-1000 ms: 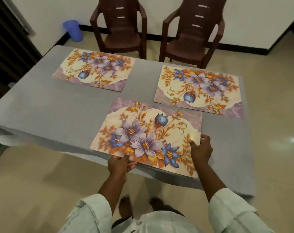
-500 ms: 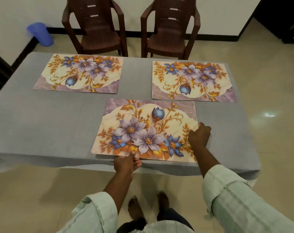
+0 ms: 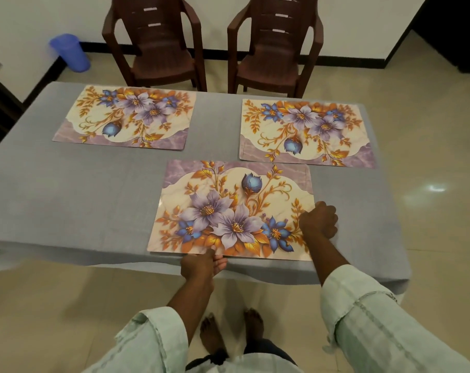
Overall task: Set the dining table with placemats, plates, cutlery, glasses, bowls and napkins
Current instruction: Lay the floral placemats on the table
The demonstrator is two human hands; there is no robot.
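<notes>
Left hand: the left hand [image 3: 201, 266] pinches the near edge of the near placemat [image 3: 232, 211], thumb on top and fingers curled beneath, at the lip of the tabletop [image 3: 75, 195].
Right hand: the right hand [image 3: 319, 220] sits knuckles-up on the mat's right edge with fingers curled; whether they grip the edge or only press it down cannot be told.
Near placemat: it lies between the two hands, flat on the grey cloth, floral side up, its near edge just at the tabletop's front lip.
What changed: a second ago the mat was skewed, its right corner lifted and overhanging the tabletop; now it is square to the front edge and lying down, and the right hand has come from the corner onto the side.
Far placemats: the far-left placemat [image 3: 126, 118] and the far-right placemat [image 3: 305, 131] lie beyond the hands, in front of two brown chairs [image 3: 153, 41].
Meaning for the task: three mats appear laid; a fourth spot left of the left hand is bare cloth. Plates, cutlery, glasses, bowls and napkins are not in view, so the task looks early.
Other: a blue bin [image 3: 69, 52] stands on the floor far left.
</notes>
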